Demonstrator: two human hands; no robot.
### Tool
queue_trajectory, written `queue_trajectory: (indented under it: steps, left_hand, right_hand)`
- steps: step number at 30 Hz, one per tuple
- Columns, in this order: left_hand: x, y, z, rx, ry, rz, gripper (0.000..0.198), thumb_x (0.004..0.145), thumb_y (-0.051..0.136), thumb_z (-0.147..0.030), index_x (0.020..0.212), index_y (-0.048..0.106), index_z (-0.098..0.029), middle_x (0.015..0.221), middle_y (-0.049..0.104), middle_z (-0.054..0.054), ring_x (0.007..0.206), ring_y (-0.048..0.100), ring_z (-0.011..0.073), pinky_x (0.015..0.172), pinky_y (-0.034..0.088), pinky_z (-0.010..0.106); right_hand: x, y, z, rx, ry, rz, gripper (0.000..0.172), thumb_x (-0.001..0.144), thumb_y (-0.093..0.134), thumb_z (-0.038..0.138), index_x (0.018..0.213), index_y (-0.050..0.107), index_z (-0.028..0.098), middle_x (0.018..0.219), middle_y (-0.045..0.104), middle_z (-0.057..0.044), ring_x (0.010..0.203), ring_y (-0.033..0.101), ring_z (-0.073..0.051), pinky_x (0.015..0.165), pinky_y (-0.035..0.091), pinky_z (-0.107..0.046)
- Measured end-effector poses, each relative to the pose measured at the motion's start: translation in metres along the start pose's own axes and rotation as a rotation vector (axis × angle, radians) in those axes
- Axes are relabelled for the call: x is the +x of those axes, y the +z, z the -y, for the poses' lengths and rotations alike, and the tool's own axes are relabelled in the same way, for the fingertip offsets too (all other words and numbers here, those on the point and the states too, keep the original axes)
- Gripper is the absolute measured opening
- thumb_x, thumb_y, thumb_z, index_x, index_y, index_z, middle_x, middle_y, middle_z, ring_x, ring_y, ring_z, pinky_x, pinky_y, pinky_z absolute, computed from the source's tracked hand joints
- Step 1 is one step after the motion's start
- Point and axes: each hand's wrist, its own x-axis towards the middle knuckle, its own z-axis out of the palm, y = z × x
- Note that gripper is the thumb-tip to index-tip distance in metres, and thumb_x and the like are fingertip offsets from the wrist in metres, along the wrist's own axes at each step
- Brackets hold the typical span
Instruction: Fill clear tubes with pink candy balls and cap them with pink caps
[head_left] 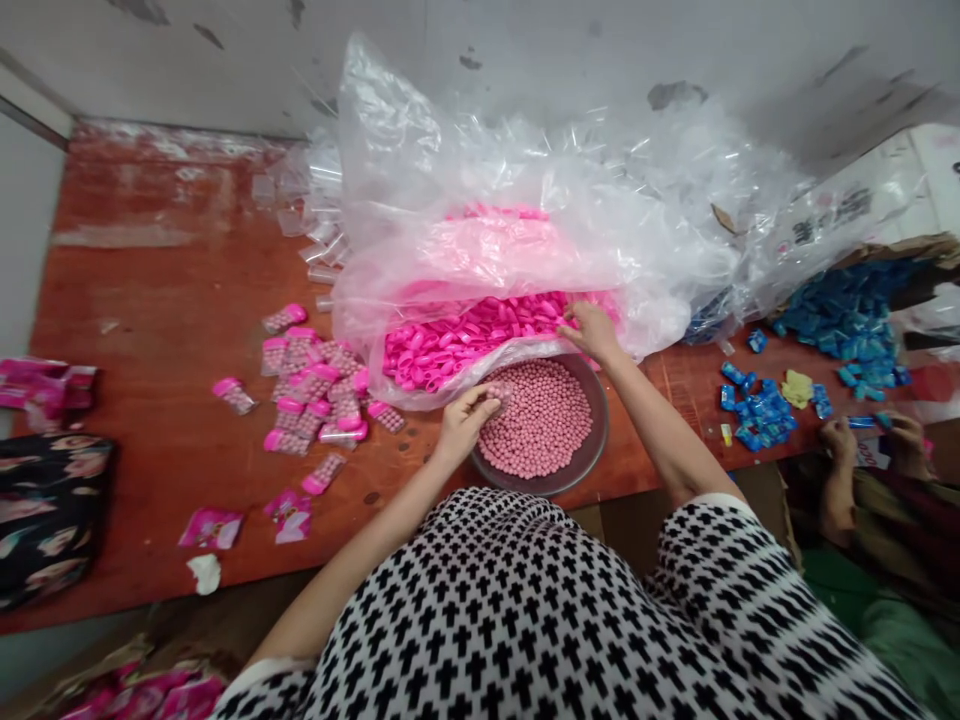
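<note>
My left hand point(463, 425) is closed, pinching a small clear container point(501, 394) at the left rim of a dark round bowl. Small pink balls point(536, 420) fill much of the bowl point(598, 445), which sits at the table edge against my front. My right hand point(592, 332) reaches over the bowl's far rim into an open plastic bag point(442, 245). Its curled fingertips are among the bright pink caps point(465, 335) there and seem to pinch one; the fingers partly hide it.
Pink-capped containers of balls point(311, 385) lie piled at left, near pink packets point(210, 527) and a black floral bag point(52, 510). Clear empty containers point(322, 235) lie behind. Blue pieces point(765, 415) are heaped at right, beside another person's hands point(840, 440).
</note>
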Motion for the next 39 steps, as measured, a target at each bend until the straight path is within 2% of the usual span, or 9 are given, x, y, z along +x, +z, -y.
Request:
queue_trajectory:
  steps: [2, 5, 11, 14, 20, 25, 30, 36, 39]
  left_hand:
    - [0.002, 0.006, -0.003, -0.006, 0.035, 0.019, 0.040, 0.067, 0.073, -0.040, 0.097, 0.068, -0.014, 0.101, 0.069, 0.009, 0.089, 0.066, 0.0208, 0.084, 0.054, 0.038]
    - [0.005, 0.017, -0.007, 0.019, 0.106, 0.068, 0.038, 0.070, 0.070, -0.040, 0.097, 0.068, -0.014, 0.099, 0.070, 0.009, 0.090, 0.065, 0.0211, 0.082, 0.054, 0.036]
    - [-0.001, 0.025, -0.012, 0.161, 0.212, 0.089, 0.033, 0.077, 0.063, -0.036, 0.100, 0.068, -0.013, 0.099, 0.071, 0.008, 0.091, 0.065, 0.0208, 0.085, 0.052, 0.034]
    - [-0.011, 0.021, -0.015, 0.311, 0.279, 0.085, 0.029, 0.079, 0.061, -0.032, 0.100, 0.069, -0.015, 0.103, 0.070, 0.008, 0.095, 0.065, 0.0208, 0.089, 0.050, 0.034]
    - [-0.023, 0.016, -0.015, 0.501, 0.389, 0.070, 0.027, 0.079, 0.062, -0.032, 0.099, 0.071, -0.016, 0.099, 0.072, 0.007, 0.091, 0.066, 0.0209, 0.085, 0.050, 0.033]
    - [-0.029, 0.014, -0.013, 0.513, 0.447, 0.040, 0.026, 0.079, 0.062, -0.031, 0.099, 0.071, -0.016, 0.099, 0.072, 0.008, 0.088, 0.067, 0.0204, 0.082, 0.052, 0.033]
    - [-0.038, 0.012, -0.019, 0.506, 0.509, 0.073, 0.023, 0.079, 0.062, -0.029, 0.096, 0.072, -0.017, 0.097, 0.072, 0.008, 0.085, 0.068, 0.0195, 0.081, 0.052, 0.032]
    - [-0.038, 0.013, -0.030, 0.541, 0.491, 0.133, 0.018, 0.077, 0.064, -0.027, 0.090, 0.074, -0.020, 0.092, 0.073, 0.007, 0.088, 0.067, 0.0220, 0.083, 0.051, 0.033]
    - [-0.036, 0.013, -0.032, 0.544, 0.473, 0.147, 0.019, 0.076, 0.064, -0.027, 0.090, 0.074, -0.020, 0.093, 0.073, 0.007, 0.087, 0.067, 0.0227, 0.081, 0.051, 0.033]
  right_hand:
    - [-0.016, -0.002, 0.007, 0.371, 0.096, -0.060, 0.026, 0.071, 0.068, 0.038, 0.079, 0.058, 0.016, 0.085, 0.066, -0.005, 0.078, 0.059, -0.018, 0.072, 0.046, -0.031]
    - [-0.046, -0.004, 0.033, 0.819, 0.171, 0.019, 0.037, 0.059, 0.077, 0.043, 0.070, 0.052, 0.018, 0.064, 0.060, 0.004, 0.057, 0.053, -0.011, 0.055, 0.043, -0.024]
    - [-0.092, -0.012, 0.088, 1.104, 0.111, 0.195, 0.032, 0.064, 0.076, 0.042, 0.073, 0.060, 0.016, 0.069, 0.064, 0.002, 0.063, 0.059, -0.010, 0.064, 0.050, -0.026]
    - [-0.101, -0.018, 0.090, 1.088, 0.098, 0.210, 0.030, 0.066, 0.075, 0.042, 0.074, 0.062, 0.015, 0.068, 0.065, 0.001, 0.062, 0.059, -0.010, 0.063, 0.051, -0.027]
    - [-0.113, -0.023, 0.099, 0.923, -0.110, -0.036, 0.031, 0.072, 0.072, 0.036, 0.097, 0.062, 0.021, 0.089, 0.068, -0.001, 0.082, 0.064, -0.014, 0.076, 0.052, -0.029]
    - [-0.126, -0.022, 0.115, 0.652, -0.283, -0.009, 0.025, 0.082, 0.061, 0.034, 0.103, 0.061, 0.020, 0.098, 0.068, -0.004, 0.087, 0.063, -0.015, 0.077, 0.050, -0.029]
    - [-0.137, -0.029, 0.119, 0.402, -0.408, -0.043, 0.017, 0.085, 0.057, 0.032, 0.095, 0.062, 0.019, 0.084, 0.065, -0.004, 0.075, 0.060, -0.015, 0.070, 0.047, -0.027]
    - [-0.141, -0.027, 0.115, 0.259, -0.431, -0.004, 0.019, 0.087, 0.053, 0.036, 0.092, 0.062, 0.019, 0.077, 0.062, -0.004, 0.071, 0.057, -0.016, 0.068, 0.046, -0.029]
    - [-0.139, -0.030, 0.116, 0.232, -0.442, 0.010, 0.026, 0.089, 0.051, 0.038, 0.106, 0.061, 0.021, 0.087, 0.065, -0.005, 0.082, 0.060, -0.018, 0.076, 0.049, -0.032]
